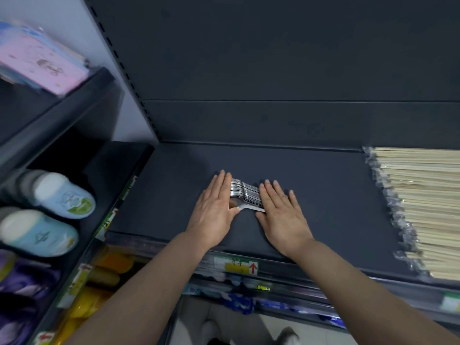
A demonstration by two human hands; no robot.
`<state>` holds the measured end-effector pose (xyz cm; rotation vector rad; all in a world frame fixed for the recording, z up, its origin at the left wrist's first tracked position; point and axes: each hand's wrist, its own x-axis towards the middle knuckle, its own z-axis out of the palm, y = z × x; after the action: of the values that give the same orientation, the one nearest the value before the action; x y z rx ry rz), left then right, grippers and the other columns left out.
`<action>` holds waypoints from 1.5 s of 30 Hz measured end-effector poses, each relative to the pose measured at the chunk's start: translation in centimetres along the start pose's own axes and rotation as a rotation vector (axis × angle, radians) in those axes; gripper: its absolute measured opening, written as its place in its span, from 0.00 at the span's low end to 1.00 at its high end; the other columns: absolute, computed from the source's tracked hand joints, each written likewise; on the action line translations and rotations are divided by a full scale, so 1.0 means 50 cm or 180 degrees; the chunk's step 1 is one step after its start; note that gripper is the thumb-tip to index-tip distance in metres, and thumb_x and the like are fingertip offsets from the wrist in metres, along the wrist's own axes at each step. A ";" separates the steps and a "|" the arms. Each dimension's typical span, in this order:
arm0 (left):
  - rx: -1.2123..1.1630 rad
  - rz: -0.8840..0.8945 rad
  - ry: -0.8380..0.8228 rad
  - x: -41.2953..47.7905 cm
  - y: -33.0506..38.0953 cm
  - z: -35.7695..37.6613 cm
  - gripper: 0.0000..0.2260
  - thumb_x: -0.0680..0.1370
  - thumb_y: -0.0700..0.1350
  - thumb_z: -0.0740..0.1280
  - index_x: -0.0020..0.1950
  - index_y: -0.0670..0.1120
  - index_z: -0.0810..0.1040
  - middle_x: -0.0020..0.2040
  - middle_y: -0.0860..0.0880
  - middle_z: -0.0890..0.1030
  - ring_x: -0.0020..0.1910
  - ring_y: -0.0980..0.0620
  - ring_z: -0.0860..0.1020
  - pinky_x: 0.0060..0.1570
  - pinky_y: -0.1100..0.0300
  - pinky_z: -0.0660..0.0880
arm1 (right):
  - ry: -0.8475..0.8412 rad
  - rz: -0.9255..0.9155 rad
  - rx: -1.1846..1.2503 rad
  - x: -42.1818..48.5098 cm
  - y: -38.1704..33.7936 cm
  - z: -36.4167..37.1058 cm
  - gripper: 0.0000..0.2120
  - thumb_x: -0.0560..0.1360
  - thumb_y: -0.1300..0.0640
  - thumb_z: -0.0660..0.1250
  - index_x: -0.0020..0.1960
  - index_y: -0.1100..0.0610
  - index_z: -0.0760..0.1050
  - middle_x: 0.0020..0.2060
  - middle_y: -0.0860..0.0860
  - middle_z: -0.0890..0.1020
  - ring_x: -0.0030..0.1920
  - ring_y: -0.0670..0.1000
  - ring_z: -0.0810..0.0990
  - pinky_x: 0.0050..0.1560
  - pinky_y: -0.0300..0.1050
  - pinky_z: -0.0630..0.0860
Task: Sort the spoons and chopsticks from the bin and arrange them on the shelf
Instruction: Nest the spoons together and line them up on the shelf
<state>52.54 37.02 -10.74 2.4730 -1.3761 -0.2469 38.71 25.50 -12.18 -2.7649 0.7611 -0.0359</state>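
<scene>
On the dark shelf (323, 195), near its middle, one nested row of metal spoons (245, 194) lies between the person's two hands. The left hand (215, 210) presses its flat palm against the row's left side and the right hand (278, 215) presses against the right. Each grip is released: the fingers are straight and squeeze the spoons together without curling round them. One handle pokes out at the front of the row, between the thumbs.

At the right end of the same shelf, well apart from the spoons, lies a broad layer of pale chopsticks (423, 207) in clear wrappers.

By my reading, the job is well along. Chopsticks and spoons are both on the shelf in separate places, and what remains is squaring up this row. The bin is out of view, so I cannot tell whether more is left in it.

Counted: one row of spoons and one block of chopsticks, each packed too tightly to count singly.
</scene>
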 end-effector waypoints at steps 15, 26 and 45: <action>0.0304 0.0213 -0.0326 0.060 -0.003 -0.022 0.34 0.82 0.52 0.59 0.80 0.44 0.42 0.80 0.48 0.40 0.78 0.53 0.37 0.78 0.54 0.44 | -0.0316 0.0210 -0.0097 0.055 -0.022 -0.018 0.29 0.82 0.51 0.46 0.78 0.55 0.35 0.77 0.50 0.37 0.75 0.49 0.32 0.75 0.52 0.35; 0.0275 0.0265 -0.0389 0.038 -0.021 -0.025 0.36 0.82 0.54 0.59 0.79 0.44 0.38 0.79 0.48 0.36 0.77 0.52 0.35 0.76 0.56 0.40 | -0.0257 0.0386 -0.0243 0.022 -0.044 -0.006 0.31 0.81 0.46 0.44 0.77 0.57 0.35 0.77 0.52 0.36 0.75 0.50 0.32 0.75 0.54 0.35; -0.0777 -0.0175 -0.0249 0.104 -0.039 -0.041 0.54 0.67 0.54 0.78 0.80 0.45 0.45 0.80 0.49 0.47 0.78 0.49 0.49 0.74 0.56 0.53 | -0.0537 0.0213 -0.0067 0.091 -0.022 -0.053 0.40 0.77 0.43 0.55 0.78 0.57 0.38 0.76 0.52 0.51 0.77 0.51 0.45 0.75 0.59 0.40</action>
<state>57.41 33.92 -9.50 2.3217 -1.2273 -0.4979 42.95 23.44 -9.53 -2.7167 0.8121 0.2167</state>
